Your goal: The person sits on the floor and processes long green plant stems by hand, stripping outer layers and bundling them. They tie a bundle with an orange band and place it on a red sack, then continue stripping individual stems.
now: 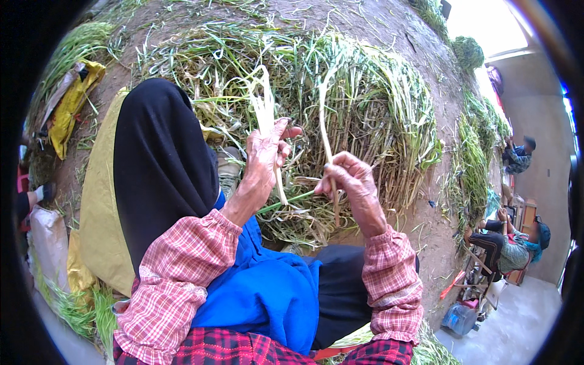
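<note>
My left hand (264, 159) grips a small bunch of pale, whitish plant stalks (263, 109). Their leafy tips bend over above the fingers and one pale end sticks out below the palm. Between the thumb and fingers of my right hand (353, 182) is a single long pale stalk (323, 121), roughly upright, its lower end brownish. A green stem (287, 202) runs from beside the right fingers down to the left; whether they hold it I cannot tell. Beyond both hands lies a broad heap of cut green-and-brown stalks (378, 118) on the ground.
My knee under black cloth (159, 146) rises at left, near a yellow sack (75, 109) and a white sack (49, 242). At right, one person (515, 255) sits near more green stalks (474, 169); another person (518, 155) is farther back. A plastic jug (460, 318) stands lower right.
</note>
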`<state>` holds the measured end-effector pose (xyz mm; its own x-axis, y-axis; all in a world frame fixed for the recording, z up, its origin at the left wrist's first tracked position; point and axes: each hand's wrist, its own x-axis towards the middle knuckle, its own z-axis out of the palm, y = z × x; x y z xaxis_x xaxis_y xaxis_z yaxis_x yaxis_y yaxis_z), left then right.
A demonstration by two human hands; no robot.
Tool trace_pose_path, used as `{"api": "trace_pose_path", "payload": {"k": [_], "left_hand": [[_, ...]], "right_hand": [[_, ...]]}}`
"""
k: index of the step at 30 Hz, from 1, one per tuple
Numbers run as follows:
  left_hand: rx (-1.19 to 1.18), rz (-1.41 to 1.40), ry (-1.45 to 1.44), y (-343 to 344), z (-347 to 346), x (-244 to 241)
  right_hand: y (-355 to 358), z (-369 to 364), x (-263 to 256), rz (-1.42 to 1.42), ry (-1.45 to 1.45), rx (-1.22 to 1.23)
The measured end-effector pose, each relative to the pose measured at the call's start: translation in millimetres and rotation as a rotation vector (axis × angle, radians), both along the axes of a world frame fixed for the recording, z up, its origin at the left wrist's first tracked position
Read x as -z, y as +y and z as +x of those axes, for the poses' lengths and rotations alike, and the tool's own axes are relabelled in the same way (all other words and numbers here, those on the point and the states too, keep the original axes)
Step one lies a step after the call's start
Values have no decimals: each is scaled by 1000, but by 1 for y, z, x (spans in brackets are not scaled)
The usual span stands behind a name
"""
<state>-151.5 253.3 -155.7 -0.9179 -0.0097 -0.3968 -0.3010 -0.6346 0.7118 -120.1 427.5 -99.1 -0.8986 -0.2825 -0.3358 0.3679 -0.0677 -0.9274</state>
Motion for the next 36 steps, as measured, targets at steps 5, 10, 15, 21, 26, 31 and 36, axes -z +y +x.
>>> {"api": "trace_pose_path", "payload": {"k": [5, 10, 15, 21, 26, 31, 36], "left_hand": [[57, -47, 46, -7, -4, 4], [16, -122, 8, -7, -1, -3], [80, -241, -51, -2, -2, 5], [93, -135, 12, 4, 7, 0], [53, -79, 35, 12, 8, -5], [53, -40, 15, 6, 10, -15], [37, -37, 16, 17, 5, -11]], "right_hand": [[-21, 19, 7, 96, -42, -252], [-38, 23, -31, 848, 597, -339], [-73, 43, -96, 219, 601, -158], [-94, 76, -128, -421, 422, -256], [-102, 89, -126, -361, 558, -299], [-110, 94, -121, -481, 378, -204], [-109, 88, -127, -638, 355, -103]]}}
